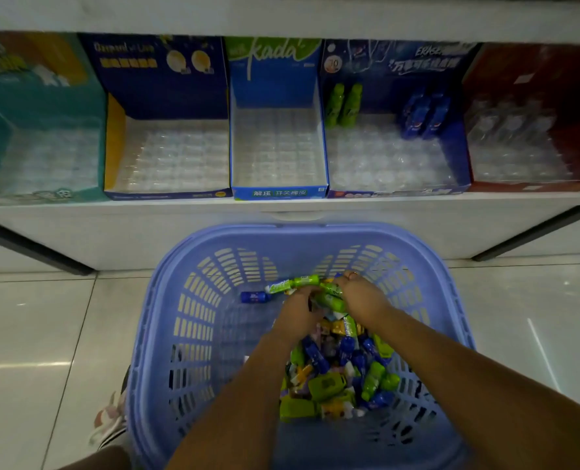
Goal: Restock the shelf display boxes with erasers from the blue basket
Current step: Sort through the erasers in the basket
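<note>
The blue basket (pixel 166 320) stands on the floor below the shelf, with a pile of green, blue and yellow erasers (pixel 339 378) inside. Both hands are down in it at the far side of the pile. My left hand (pixel 298 312) grips a green bottle-shaped eraser (pixel 292 283). My right hand (pixel 363 295) curls round other green erasers (pixel 332 298). A blue eraser (pixel 254 296) lies alone on the basket bottom. On the shelf, the dark blue display box (pixel 393 154) holds two green erasers (pixel 343 105) and a few blue ones (pixel 424 115) at its back.
Several display boxes line the white shelf (pixel 282 206): teal (pixel 37 130), navy-yellow (pixel 166 154), blue "kada" (pixel 278 147), and red (pixel 533 130), each with clear plastic trays. Tiled floor lies both sides of the basket. My shoe (pixel 112 422) is at the basket's left.
</note>
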`<action>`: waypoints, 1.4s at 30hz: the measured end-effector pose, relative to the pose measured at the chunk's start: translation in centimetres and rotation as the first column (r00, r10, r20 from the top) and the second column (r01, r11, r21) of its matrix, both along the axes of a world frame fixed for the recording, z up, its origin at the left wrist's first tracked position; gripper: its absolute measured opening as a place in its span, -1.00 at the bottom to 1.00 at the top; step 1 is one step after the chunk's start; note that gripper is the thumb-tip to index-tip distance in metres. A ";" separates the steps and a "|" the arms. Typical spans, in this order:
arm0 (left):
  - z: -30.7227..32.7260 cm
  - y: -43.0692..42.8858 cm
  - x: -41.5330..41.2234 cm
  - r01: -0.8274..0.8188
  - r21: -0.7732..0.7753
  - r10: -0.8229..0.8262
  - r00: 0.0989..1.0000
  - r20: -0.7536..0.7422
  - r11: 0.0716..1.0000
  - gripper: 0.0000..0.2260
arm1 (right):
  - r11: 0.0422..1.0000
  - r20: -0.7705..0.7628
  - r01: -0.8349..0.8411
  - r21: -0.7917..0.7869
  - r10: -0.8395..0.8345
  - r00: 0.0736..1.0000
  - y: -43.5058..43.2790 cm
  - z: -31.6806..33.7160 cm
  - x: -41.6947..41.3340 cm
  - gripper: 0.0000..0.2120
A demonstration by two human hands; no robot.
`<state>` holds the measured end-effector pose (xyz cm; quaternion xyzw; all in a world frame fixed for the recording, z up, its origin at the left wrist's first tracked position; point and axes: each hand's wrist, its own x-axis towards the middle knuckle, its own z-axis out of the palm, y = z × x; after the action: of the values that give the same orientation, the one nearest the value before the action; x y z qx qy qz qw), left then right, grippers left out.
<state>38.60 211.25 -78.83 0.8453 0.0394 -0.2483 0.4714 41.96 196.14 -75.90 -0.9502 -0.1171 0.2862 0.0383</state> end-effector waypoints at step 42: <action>23.6 0.8 5.9 -0.218 -0.654 0.298 0.954 0.012 0.725 -0.86 | 0.867 0.538 0.069 0.494 -0.366 0.759 -0.5 24.3 17.0 -0.79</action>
<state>44.45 212.09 -55.23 0.6303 0.0415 -0.1287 0.7645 58.91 195.62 -51.57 -0.9628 -0.0707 -0.0804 0.2481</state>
